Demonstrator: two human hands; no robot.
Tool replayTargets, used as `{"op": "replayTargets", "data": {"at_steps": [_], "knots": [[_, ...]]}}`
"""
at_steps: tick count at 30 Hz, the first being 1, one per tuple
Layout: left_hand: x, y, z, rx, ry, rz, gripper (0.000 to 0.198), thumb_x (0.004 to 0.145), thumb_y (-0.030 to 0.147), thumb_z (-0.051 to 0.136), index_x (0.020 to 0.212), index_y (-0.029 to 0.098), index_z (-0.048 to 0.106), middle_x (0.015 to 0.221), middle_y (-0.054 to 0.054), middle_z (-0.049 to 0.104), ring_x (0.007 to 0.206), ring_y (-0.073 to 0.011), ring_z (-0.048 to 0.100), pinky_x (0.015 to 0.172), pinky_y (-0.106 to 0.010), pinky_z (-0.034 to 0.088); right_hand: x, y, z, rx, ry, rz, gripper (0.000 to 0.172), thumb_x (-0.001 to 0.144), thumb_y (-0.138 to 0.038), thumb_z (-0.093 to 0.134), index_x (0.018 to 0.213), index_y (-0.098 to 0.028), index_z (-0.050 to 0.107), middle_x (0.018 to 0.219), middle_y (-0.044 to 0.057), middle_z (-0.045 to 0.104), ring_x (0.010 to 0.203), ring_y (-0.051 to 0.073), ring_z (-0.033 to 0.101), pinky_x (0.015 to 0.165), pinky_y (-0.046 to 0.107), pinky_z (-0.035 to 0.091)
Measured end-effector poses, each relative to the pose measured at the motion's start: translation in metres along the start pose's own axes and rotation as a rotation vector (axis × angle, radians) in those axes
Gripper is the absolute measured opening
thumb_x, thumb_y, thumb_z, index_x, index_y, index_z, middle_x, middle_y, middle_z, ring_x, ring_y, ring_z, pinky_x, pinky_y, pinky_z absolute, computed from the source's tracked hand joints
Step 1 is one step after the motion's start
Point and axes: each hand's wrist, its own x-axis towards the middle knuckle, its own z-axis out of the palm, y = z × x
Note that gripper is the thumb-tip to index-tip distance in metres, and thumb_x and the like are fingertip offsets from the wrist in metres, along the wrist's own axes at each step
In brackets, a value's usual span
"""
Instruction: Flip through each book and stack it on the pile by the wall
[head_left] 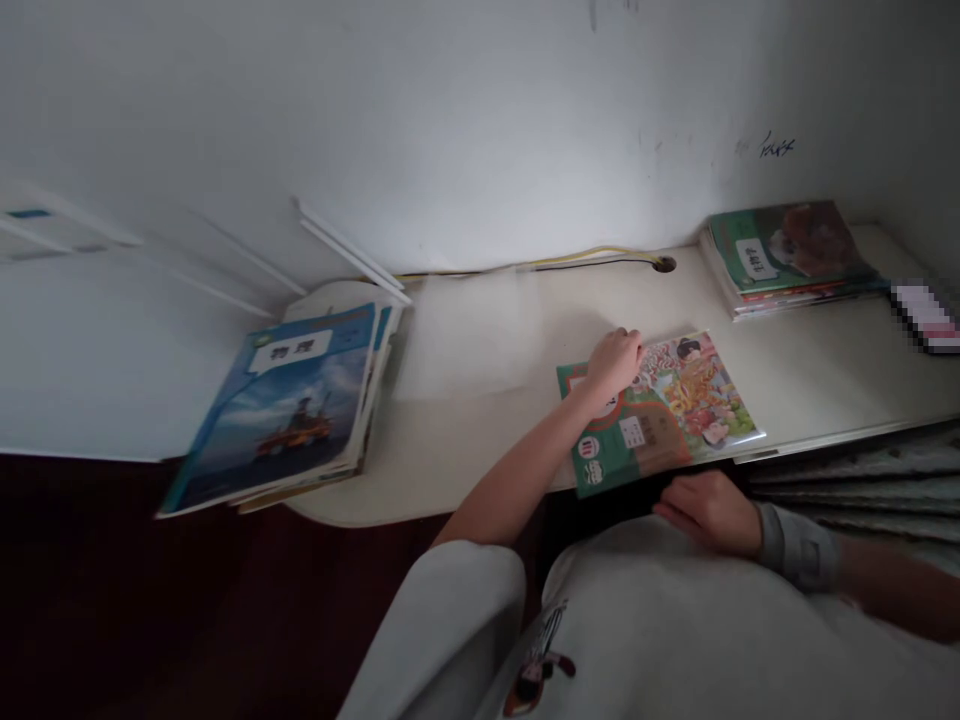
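Observation:
A book with a green and brown colourful cover (709,395) lies flat on the desk, its lower left part jutting past the front edge. Its surface looks glossy. My left hand (616,362) rests on the book's upper middle with its fingers curled in and pressed together; whatever lies under the fingertips is hidden. Just below the book's lower edge, in front of my body, my right hand (712,512) is closed, fingers folded inward. I cannot see what, if anything, is inside it.
Left stands a stack of books topped by a blue one (300,400), overhanging the desk (465,450). A thin translucent sheet (465,335) lies beside it. Back right are a green-topped book stack (787,250) and a phone (926,315). Cables (600,255) run along the wall.

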Motion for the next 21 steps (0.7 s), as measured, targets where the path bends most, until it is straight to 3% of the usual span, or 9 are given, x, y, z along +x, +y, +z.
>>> {"op": "replayTargets", "data": {"at_steps": [3,5,8,10,13,16,18,21], "knots": [[-0.017,0.005,0.007,-0.022,0.067,-0.011,0.021,0.094,0.024,0.042,0.095,0.014,0.06,0.094,-0.013,0.061,0.096,-0.0233,0.057,0.083,-0.034,0.045,-0.019,0.003,0.025,0.722,-0.079,0.429,0.057,0.089,-0.063,0.037,0.068,-0.015,0.06,0.054,0.002,0.061,0.045,0.011,0.054,0.043,0.022,0.04],[-0.025,0.008,0.01,-0.059,0.092,0.002,0.018,0.093,0.023,0.043,0.091,0.015,0.059,0.092,-0.011,0.06,0.094,-0.0225,0.057,0.084,-0.033,0.045,-0.023,0.005,0.036,1.096,0.08,0.63,0.058,0.082,-0.069,0.045,0.081,-0.014,0.065,0.067,0.006,0.068,0.055,0.015,0.063,0.048,0.026,0.048],[-0.034,0.009,0.011,-0.155,0.074,0.026,0.017,0.092,0.02,0.044,0.085,0.016,0.059,0.089,-0.01,0.06,0.091,-0.0208,0.057,0.083,-0.032,0.045,-0.021,0.003,0.043,1.386,0.414,0.692,0.049,0.072,-0.059,0.066,0.103,-0.021,0.067,0.099,0.007,0.072,0.084,0.022,0.068,0.073,0.039,0.056],[-0.038,0.008,0.008,-0.257,0.055,0.017,0.016,0.09,0.02,0.046,0.082,0.017,0.059,0.088,-0.008,0.061,0.087,-0.0191,0.057,0.082,-0.031,0.044,-0.02,-0.001,0.041,1.379,0.48,0.65,0.043,0.071,-0.052,0.072,0.106,-0.027,0.068,0.106,0.004,0.071,0.093,0.025,0.067,0.085,0.046,0.053],[-0.041,0.006,0.0,-0.469,0.019,-0.015,0.015,0.09,0.025,0.047,0.084,0.018,0.058,0.083,-0.005,0.062,0.079,-0.0164,0.057,0.076,-0.028,0.044,-0.019,-0.005,0.025,1.095,0.442,0.538,0.027,0.074,-0.047,0.071,0.093,-0.028,0.074,0.099,0.003,0.073,0.099,0.026,0.065,0.097,0.046,0.047],[-0.043,0.003,-0.012,-0.648,-0.046,-0.045,0.027,0.092,0.037,0.041,0.083,0.019,0.057,0.073,-0.001,0.06,0.07,-0.0153,0.055,0.067,-0.027,0.041,-0.015,-0.004,-0.004,0.849,0.332,0.372,0.023,0.078,-0.046,0.067,0.085,-0.026,0.075,0.088,0.002,0.074,0.095,0.024,0.066,0.097,0.043,0.048],[-0.044,0.001,-0.022,-0.75,-0.109,-0.056,0.039,0.092,0.047,0.038,0.072,0.018,0.056,0.066,0.0,0.057,0.064,-0.0148,0.052,0.062,-0.027,0.039,-0.011,-0.001,-0.022,0.769,0.272,0.253,0.025,0.078,-0.047,0.066,0.09,-0.026,0.075,0.091,0.002,0.074,0.095,0.023,0.066,0.096,0.042,0.049],[-0.048,0.003,-0.037,-1.024,-0.143,-0.127,0.048,0.084,0.061,0.045,0.065,0.018,0.054,0.059,0.001,0.055,0.059,-0.0141,0.051,0.057,-0.027,0.039,-0.004,0.007,-0.038,0.793,0.345,0.213,0.032,0.073,-0.051,0.069,0.095,-0.027,0.073,0.1,0.003,0.073,0.099,0.025,0.065,0.096,0.044,0.048]]}}
